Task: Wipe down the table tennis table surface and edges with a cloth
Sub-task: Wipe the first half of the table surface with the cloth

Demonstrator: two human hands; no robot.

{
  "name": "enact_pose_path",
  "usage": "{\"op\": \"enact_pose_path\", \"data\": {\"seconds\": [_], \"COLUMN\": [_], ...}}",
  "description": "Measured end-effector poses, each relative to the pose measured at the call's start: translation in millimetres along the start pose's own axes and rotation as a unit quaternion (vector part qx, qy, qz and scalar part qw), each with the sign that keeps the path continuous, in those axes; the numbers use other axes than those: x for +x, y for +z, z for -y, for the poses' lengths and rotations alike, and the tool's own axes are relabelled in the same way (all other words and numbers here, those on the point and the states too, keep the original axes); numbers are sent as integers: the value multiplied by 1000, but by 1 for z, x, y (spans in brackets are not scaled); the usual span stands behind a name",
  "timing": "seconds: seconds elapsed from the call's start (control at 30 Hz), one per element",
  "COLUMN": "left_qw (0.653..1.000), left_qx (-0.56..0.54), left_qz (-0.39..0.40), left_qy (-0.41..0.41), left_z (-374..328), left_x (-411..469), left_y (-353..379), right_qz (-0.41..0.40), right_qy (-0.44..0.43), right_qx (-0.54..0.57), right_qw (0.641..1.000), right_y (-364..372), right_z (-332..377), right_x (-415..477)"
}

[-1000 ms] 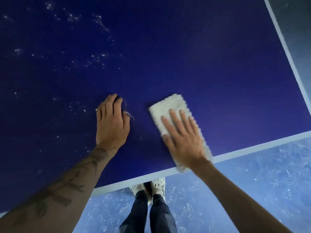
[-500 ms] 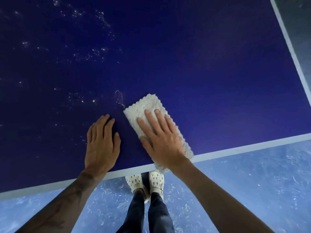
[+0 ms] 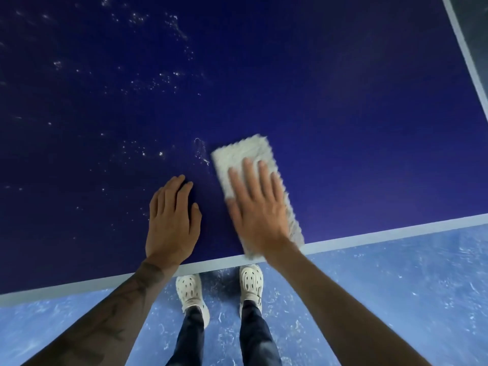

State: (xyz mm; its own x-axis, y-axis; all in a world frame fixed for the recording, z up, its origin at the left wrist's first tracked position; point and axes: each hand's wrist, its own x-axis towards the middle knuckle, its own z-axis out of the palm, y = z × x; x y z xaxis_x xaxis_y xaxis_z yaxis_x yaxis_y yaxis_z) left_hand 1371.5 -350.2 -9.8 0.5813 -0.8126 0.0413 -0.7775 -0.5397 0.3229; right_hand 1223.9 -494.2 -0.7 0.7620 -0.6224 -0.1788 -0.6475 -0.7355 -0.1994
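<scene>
Pressing the folded white cloth (image 3: 241,154) flat at the bench's (image 3: 343,114) near edge with a straight-fingered right hand (image 3: 257,215) (left hand (image 3: 171,220) just beside, fingers straight, palm down on the bare blue top).

fluffy cloth (image 3: 244,151), matt table (image 3: 330,101) (wet specks)

The dark blue table tennis bench (image 3: 343,101), edged with a white line (image 3: 396,229), carries a folded whitish cloth (image 3: 237,151) whose near end overlaps that line. The right hand (image 3: 257,210) lies flat on the cloth, fingers straight, and just left of the cloth the left hand (image 3: 171,223) rests palm down on the bare surface. Pale specks (image 3: 153,81) are scattered left of and beyond the cloth, with a thin pale streak (image 3: 202,151) just beside its far left corner.
</scene>
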Motion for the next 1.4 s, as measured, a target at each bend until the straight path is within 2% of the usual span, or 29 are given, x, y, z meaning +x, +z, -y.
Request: {"op": "enact_pose_path", "data": {"seconds": [0.07, 0.1, 0.23, 0.3, 0.37, 0.43, 0.53, 0.63, 0.8, 0.93, 1.0, 1.07, 1.17, 1.27, 1.4], "left_qw": [1000, 1000, 998, 998, 999, 999, 1000, 1000, 1000, 1000, 1000, 1000, 1000, 1000, 1000], "left_qx": [-2, -10, -53, -53, -44, -32, -13, 0, 9, 4, 0, 4, 7, 2, 2], "left_qz": [6, 11, 27, 26, 23, 23, 20, 16, 25, 14, 3, -10, -15, -9, 1], "left_qy": [-3, -3, 23, 29, 18, -1, -16, -7, -4, 0, 3, 8, 13, 11, 6], "left_z": [0, 0, 15, 32, 55, 78, 109, 133, 155, 163, 165, 166, 167, 167, 166], "left_x": [1, 1, -2, -4, -5, -2, 5, 17, 30, 27, 27, 28, 28, 28, 28], "left_y": [-2, -4, -14, -24, -36, -47, -60, -67, -67, -60, -57, -55, -54, -56, -56], "right_qz": [2, 2, -4, -17, -35, -31, -12, 4, 10, -31, -32, -21, -3, 4, -14], "right_qy": [-55, -52, 70, 139, 168, 143, 35, -22, 128, 191, 161, 78, -1, 56, 172], "right_qx": [1, 4, -7, -2, 21, 31, 21, 12, -6, 29, 44, 30, 20, 14, 13], "right_qw": [998, 999, 998, 990, 985, 989, 999, 1000, 992, 981, 986, 996, 1000, 998, 985], "right_y": [7, 6, -4, -8, -5, 5, 27, 33, 12, 12, 22, 36, 44, 33, 13], "right_z": [0, -9, -38, -26, 8, 56, 123, 125, 71, 107, 147, 185, 195, 162, 120], "right_x": [-22, -27, -15, 4, 23, 31, 11, -15, -7, 39, 48, 35, 2, -6, 35]}}
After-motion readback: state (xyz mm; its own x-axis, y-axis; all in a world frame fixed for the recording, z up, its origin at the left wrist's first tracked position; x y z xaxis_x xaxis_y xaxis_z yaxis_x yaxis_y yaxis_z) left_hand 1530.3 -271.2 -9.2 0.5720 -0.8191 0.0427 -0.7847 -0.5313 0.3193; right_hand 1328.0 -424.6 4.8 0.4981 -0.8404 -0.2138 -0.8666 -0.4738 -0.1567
